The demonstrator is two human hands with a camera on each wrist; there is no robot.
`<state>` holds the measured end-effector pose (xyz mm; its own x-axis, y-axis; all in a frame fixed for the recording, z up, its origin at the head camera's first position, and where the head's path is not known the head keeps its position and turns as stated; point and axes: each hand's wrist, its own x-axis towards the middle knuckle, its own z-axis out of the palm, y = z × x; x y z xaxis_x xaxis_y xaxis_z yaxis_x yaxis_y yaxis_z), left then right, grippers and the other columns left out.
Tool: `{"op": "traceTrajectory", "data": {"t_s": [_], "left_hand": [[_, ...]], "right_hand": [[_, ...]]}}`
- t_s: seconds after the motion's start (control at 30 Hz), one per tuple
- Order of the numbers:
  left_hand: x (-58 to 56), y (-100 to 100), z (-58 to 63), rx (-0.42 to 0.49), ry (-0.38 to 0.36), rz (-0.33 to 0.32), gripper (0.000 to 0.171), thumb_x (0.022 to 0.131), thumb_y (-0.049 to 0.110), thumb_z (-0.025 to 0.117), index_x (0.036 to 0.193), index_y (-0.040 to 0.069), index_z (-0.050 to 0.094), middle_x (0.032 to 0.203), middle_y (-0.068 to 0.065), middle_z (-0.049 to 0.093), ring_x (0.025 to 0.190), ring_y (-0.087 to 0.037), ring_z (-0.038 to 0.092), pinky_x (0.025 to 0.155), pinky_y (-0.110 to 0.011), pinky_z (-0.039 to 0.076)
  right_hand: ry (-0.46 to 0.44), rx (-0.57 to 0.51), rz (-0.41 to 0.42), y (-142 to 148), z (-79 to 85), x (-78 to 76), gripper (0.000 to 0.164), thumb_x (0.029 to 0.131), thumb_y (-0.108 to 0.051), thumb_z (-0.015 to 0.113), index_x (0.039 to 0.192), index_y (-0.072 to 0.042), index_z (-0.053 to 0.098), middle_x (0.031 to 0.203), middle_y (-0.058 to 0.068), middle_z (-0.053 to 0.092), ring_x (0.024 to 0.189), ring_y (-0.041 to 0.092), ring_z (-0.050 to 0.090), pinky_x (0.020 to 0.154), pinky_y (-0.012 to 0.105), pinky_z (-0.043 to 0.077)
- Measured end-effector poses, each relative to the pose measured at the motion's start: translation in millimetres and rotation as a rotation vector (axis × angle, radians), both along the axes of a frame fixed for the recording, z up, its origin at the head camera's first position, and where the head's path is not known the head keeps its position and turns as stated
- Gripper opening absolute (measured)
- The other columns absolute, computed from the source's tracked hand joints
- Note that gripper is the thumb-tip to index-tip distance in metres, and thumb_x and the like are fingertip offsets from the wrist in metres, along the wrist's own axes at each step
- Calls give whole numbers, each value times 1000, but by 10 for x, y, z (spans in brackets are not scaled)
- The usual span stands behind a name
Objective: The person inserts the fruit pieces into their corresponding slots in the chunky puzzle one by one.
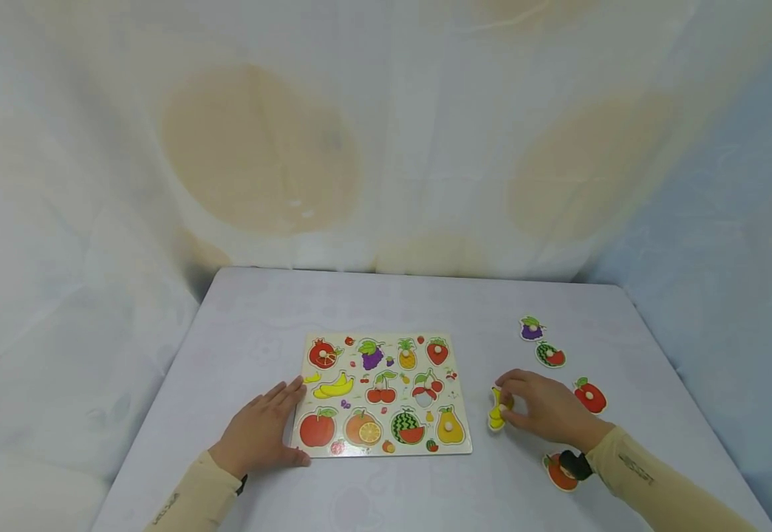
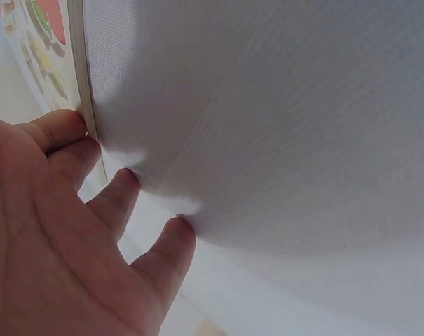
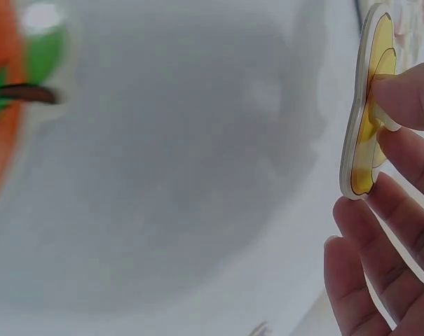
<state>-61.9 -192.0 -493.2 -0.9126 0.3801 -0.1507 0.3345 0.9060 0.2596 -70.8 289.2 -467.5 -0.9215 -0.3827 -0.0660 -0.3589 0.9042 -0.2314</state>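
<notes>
A wooden fruit puzzle board [image 1: 361,396] lies flat on the table, its pictures laid out in rows. My left hand [image 1: 259,425] rests along its left edge with straight, spread fingers; in the left wrist view some fingertips [image 2: 68,126] touch the board's side and others meet the tablecloth. Right of the board, my right hand [image 1: 548,406] pinches a yellow banana puzzle piece [image 1: 495,415] by its small knob between thumb and finger. In the right wrist view that banana piece stands tilted on edge, the other fingers loosely spread below it.
Loose pieces lie on the right: grapes [image 1: 531,329], a watermelon [image 1: 550,355], a red apple-like piece [image 1: 590,396] and an orange piece [image 1: 557,474], partly covered by the black wrist camera [image 1: 575,465]. Pale curtains [image 1: 392,148] surround the white table [image 1: 372,303].
</notes>
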Motion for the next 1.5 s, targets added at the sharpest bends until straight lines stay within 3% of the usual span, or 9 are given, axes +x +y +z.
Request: {"op": "traceTrajectory", "data": {"t_s": [0.3, 0.5, 0.67, 0.83, 1.03, 1.23, 1.5], "left_hand": [[3, 2, 16, 1, 3, -4, 115, 59, 58, 90, 149, 3, 44, 157, -6, 37, 142, -34, 35, 109, -59, 35], [-19, -2, -9, -8, -4, 6, 115, 59, 59, 89, 150, 4, 44, 158, -6, 37, 143, -33, 34, 110, -58, 34], [-17, -4, 0, -6, -4, 9, 115, 59, 59, 89, 150, 4, 44, 158, -5, 37, 143, -33, 34, 110, -58, 34], [-17, -4, 10, -3, -10, 7, 115, 60, 59, 89, 150, 4, 44, 158, -6, 36, 143, -33, 34, 110, -58, 34], [-34, -12, -3, -8, -19, 15, 115, 59, 59, 89, 150, 6, 44, 158, -4, 36, 143, -32, 34, 110, -58, 34], [-35, -6, -38, -3, -20, 16, 115, 59, 60, 89, 150, 7, 44, 158, -5, 36, 143, -33, 34, 110, -58, 34], [-28, 9, -20, 7, -15, 3, 114, 60, 60, 89, 150, 7, 45, 158, -4, 36, 143, -32, 34, 111, -57, 34]], "right_hand": [[33, -36, 85, -430, 169, -204, 18, 82, -32, 82, 82, -33, 64, 120, -6, 64, 106, 15, 63, 83, 31, 57], [81, -64, 213, -806, 208, -388, 14, 84, -31, 80, 86, -28, 67, 116, -5, 65, 99, 13, 63, 83, 30, 56], [83, -49, 249, -1157, 227, -572, 13, 85, -33, 79, 86, -27, 68, 112, -7, 64, 95, 11, 61, 82, 27, 55], [45, 12, 252, -1508, 226, -725, 13, 85, -35, 77, 86, -26, 68, 108, -7, 64, 89, 9, 59, 79, 27, 55], [-20, 40, 190, -1878, 115, -850, 14, 85, -38, 76, 85, -27, 69, 101, -10, 62, 80, 7, 56, 70, 22, 52], [-27, 30, 188, -2156, 75, -852, 16, 85, -36, 78, 87, -22, 69, 87, -10, 57, 71, 9, 53, 62, 23, 48], [-5, 27, 179, -2367, 10, -829, 17, 85, -35, 77, 84, -21, 68, 83, -9, 57, 66, 9, 51, 57, 22, 45]]}}
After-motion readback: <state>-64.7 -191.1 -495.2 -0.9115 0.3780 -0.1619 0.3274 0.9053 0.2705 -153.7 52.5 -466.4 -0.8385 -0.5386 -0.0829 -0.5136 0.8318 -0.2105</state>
